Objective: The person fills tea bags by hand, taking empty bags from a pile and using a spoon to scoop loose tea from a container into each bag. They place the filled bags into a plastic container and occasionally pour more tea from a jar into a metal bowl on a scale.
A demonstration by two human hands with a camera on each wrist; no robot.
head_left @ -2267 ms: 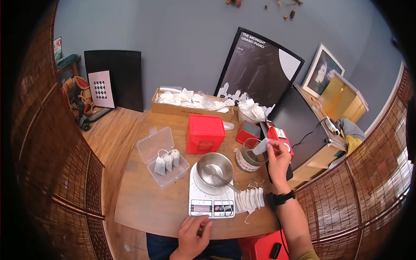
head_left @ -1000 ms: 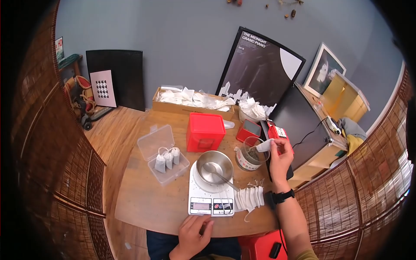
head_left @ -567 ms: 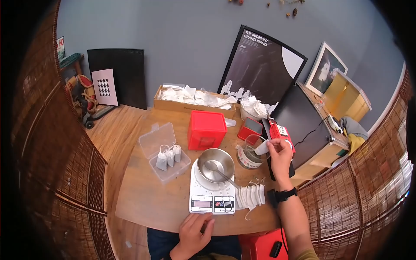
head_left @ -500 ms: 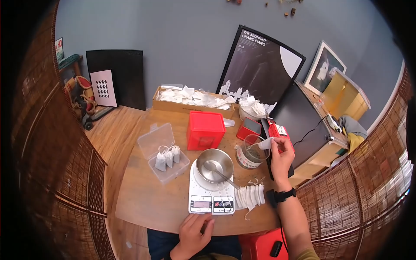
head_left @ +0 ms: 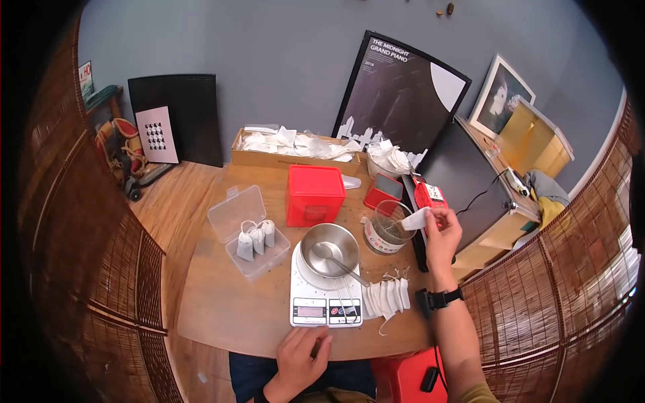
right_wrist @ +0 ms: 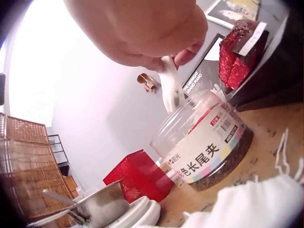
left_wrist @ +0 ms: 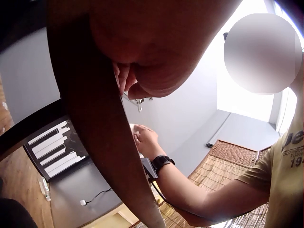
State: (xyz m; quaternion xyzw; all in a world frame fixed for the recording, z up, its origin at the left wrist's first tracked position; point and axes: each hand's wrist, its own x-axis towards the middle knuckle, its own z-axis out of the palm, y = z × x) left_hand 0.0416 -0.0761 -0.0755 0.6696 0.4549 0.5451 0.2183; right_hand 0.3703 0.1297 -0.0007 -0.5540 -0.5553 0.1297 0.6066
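Note:
My right hand (head_left: 443, 235) pinches a small white scoop (head_left: 415, 219) at the rim of a clear round jar (head_left: 383, 243). In the right wrist view the scoop (right_wrist: 171, 85) slants down into the jar's mouth (right_wrist: 204, 142), with dark specks near its lower end. Dark dry leaf bits lie in the jar's bottom. My left hand (head_left: 302, 359) rests at the table's front edge with loosely bent fingers, holding nothing. Just beyond it stands a white kitchen scale (head_left: 306, 282) carrying a steel bowl (head_left: 329, 235) with a spoon (head_left: 336, 260) in it.
Several white drawstring pouches (head_left: 388, 295) lie right of the scale. Left stands an open plastic box (head_left: 252, 275) holding 3 filled pouches (head_left: 245, 248). Behind are a red canister (head_left: 316, 195), a cardboard box (head_left: 289, 159) of white pouches and a small red tin (head_left: 384, 191).
My right hand has kept the scoop over the jar, tilting it and shifting it slightly back toward the jar's right rim. My left hand has stayed at the table edge.

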